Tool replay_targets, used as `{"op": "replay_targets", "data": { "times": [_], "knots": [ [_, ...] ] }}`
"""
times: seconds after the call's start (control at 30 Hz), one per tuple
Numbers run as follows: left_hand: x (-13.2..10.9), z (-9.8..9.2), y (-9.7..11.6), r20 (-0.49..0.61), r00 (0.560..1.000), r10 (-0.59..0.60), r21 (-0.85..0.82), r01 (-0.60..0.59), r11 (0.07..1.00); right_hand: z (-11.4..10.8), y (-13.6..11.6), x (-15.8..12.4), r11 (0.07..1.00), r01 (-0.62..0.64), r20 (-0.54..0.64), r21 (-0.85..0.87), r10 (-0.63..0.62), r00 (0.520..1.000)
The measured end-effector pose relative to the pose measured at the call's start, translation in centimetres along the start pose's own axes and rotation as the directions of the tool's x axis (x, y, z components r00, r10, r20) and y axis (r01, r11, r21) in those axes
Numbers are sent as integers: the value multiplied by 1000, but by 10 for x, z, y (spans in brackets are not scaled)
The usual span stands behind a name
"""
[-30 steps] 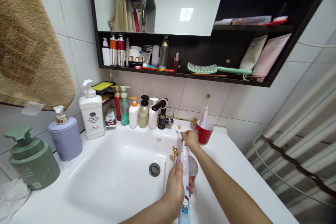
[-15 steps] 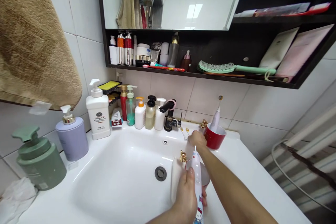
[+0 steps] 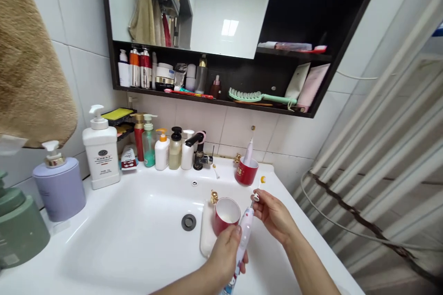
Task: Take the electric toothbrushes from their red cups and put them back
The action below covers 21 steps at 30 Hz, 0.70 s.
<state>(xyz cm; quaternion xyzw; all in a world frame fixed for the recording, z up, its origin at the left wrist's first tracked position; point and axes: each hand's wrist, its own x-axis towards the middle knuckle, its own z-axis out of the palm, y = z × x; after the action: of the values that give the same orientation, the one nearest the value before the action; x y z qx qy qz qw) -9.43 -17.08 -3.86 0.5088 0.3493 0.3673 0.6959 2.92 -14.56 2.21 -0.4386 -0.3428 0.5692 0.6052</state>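
My left hand (image 3: 224,249) is wrapped around the white electric toothbrush handle (image 3: 245,230), which has a cartoon print near its lower end and points up and away. Between the fingertips of my right hand (image 3: 273,214) is a small white brush head (image 3: 256,197) with yellow bristles, its base close above the handle's metal tip; whether they touch I cannot tell. Just left of the handle sits a red cup (image 3: 221,223) with a pale inside, beside a white oblong thing (image 3: 207,235) and a gold figurine (image 3: 214,196). Another brush head (image 3: 216,173) lies behind the basin.
A second red cup (image 3: 246,173) holding an electric toothbrush (image 3: 248,152) stands on the back right rim. Beside it is the black faucet (image 3: 200,150), with several pump bottles (image 3: 162,152) to the left. The shelf cabinet (image 3: 214,101) overhangs the sink (image 3: 138,235).
My right hand has picked up one brush head from behind the basin and brought it to the handle's tip. The view has turned right, and the near red cup shows more fully.
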Motion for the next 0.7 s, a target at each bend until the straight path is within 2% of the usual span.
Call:
{"op": "replay_targets", "data": {
  "times": [0.07,0.13,0.5,0.7],
  "knots": [
    [0,0,-2,21,1000,-6,28,5,1000,-3,4,-1,997,-9,2,71,9,1000],
    [1,0,-2,31,999,-6,52,4,999,-4,9,2,997,-9,-12,72,10,1000],
    [2,3,1,3,998,-70,-12,70,997,-4,15,3,983,72,-40,-168,-80,996],
    [5,-1,2,17,999,-42,-25,42,999,0,18,2,980,108,-41,-166,-116,992]
  ]
}}
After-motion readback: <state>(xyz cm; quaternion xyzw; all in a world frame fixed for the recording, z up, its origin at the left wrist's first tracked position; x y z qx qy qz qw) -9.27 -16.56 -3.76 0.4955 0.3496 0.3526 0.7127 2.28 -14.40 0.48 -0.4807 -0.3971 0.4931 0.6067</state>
